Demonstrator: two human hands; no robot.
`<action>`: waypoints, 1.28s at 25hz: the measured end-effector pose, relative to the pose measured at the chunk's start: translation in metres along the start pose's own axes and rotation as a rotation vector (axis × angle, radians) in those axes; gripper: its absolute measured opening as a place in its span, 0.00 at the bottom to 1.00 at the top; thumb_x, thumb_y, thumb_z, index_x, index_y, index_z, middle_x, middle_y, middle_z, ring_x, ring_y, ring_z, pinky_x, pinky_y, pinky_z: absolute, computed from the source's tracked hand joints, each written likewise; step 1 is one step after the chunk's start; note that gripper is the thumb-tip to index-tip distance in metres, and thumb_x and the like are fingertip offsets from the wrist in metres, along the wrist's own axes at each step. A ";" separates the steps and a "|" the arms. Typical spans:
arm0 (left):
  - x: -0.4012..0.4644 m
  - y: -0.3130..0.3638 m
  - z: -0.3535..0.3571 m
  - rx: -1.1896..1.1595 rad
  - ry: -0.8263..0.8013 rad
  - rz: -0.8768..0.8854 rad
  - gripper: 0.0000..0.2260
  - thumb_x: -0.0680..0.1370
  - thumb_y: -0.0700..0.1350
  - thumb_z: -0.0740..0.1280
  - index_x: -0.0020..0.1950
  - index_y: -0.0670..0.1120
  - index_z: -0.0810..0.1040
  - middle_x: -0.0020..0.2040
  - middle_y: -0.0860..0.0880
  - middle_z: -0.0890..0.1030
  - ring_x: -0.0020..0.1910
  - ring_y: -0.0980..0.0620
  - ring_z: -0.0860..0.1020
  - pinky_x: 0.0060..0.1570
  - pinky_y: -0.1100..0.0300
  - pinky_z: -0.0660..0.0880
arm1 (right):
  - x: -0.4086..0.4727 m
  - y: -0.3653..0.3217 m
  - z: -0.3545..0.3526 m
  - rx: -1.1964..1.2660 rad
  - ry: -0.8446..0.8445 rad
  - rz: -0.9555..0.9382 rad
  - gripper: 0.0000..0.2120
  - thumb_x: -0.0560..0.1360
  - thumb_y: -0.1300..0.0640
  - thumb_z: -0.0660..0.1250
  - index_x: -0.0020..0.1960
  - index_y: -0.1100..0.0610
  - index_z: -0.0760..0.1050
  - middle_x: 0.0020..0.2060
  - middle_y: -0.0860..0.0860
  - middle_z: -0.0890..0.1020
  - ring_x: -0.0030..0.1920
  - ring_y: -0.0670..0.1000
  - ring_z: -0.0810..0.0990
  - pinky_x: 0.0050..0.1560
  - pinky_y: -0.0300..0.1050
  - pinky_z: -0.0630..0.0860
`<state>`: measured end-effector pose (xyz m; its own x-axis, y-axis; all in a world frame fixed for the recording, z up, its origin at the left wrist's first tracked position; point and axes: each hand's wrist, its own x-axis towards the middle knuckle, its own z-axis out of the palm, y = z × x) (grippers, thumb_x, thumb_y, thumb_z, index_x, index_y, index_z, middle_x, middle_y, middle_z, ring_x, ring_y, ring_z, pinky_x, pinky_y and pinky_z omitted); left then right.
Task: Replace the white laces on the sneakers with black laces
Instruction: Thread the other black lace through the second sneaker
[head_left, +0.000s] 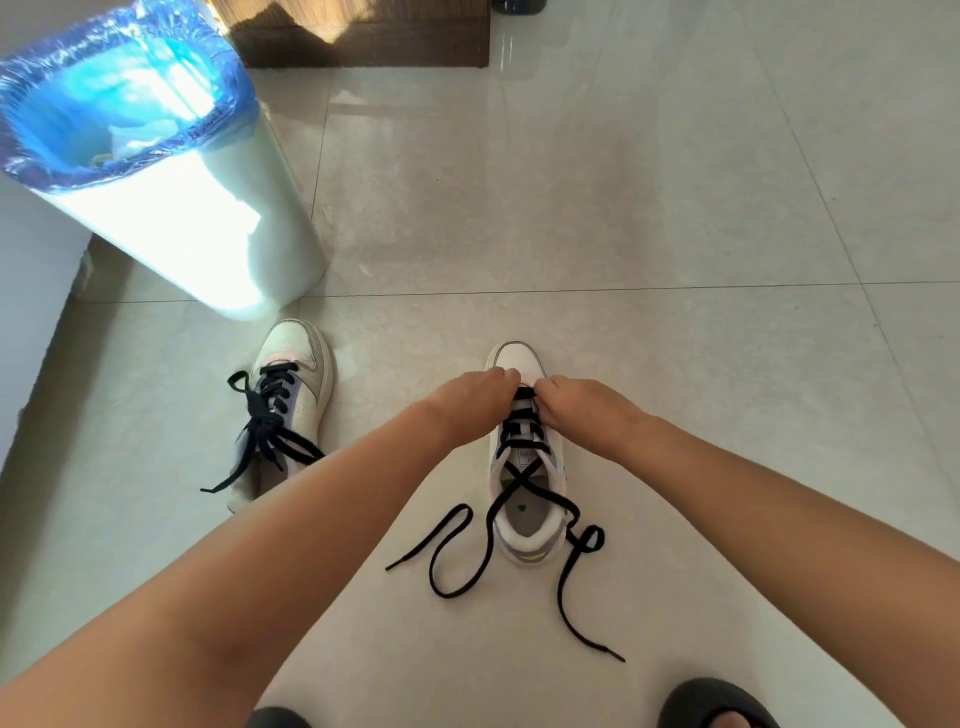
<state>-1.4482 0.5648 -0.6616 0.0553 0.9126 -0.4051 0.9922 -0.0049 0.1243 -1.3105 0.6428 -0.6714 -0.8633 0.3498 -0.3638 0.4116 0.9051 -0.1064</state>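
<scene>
My left hand (475, 397) and right hand (582, 405) were both curled, fingertips pinching the flat black lace (524, 415) at the lowest eyelets of the white leather sneaker (524, 467) on the pale tiled floor (623, 208). That sneaker's long axis ran straight away from me, toe forward, heel nearest. Its loose lace ends trailed on the floor beside the heel. The second white sneaker (291, 405), black-laced, lay to the left, toe near the white bin (208, 234).

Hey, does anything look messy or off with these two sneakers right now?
Mostly loose ends: the near sneaker has black lace tails straggling untied over the floor while both hands work its toe-end rows. The far sneaker sits angled, its lace ends also loose.
</scene>
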 end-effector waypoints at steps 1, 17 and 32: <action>-0.004 -0.001 0.004 -0.007 0.016 0.032 0.09 0.80 0.36 0.53 0.58 0.38 0.67 0.56 0.41 0.73 0.50 0.42 0.76 0.41 0.58 0.65 | -0.005 0.001 0.006 0.052 0.024 0.014 0.10 0.81 0.58 0.53 0.56 0.62 0.69 0.49 0.58 0.77 0.43 0.58 0.77 0.40 0.49 0.71; -0.002 0.028 -0.010 -0.185 -0.247 -0.235 0.13 0.81 0.41 0.53 0.60 0.42 0.73 0.57 0.44 0.77 0.54 0.45 0.77 0.44 0.57 0.69 | -0.001 -0.016 -0.023 0.551 -0.341 0.248 0.11 0.80 0.57 0.53 0.43 0.57 0.70 0.43 0.54 0.74 0.44 0.53 0.71 0.42 0.43 0.66; -0.018 0.002 0.008 -0.554 0.036 -0.153 0.13 0.83 0.44 0.54 0.55 0.38 0.73 0.52 0.40 0.78 0.50 0.42 0.75 0.45 0.57 0.66 | -0.008 -0.018 -0.018 0.521 -0.084 0.344 0.10 0.80 0.48 0.56 0.45 0.54 0.67 0.37 0.49 0.73 0.37 0.50 0.71 0.34 0.44 0.65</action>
<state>-1.4467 0.5447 -0.6615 -0.0981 0.8992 -0.4263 0.7815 0.3348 0.5264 -1.3163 0.6278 -0.6503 -0.6389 0.5606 -0.5269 0.7683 0.5003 -0.3993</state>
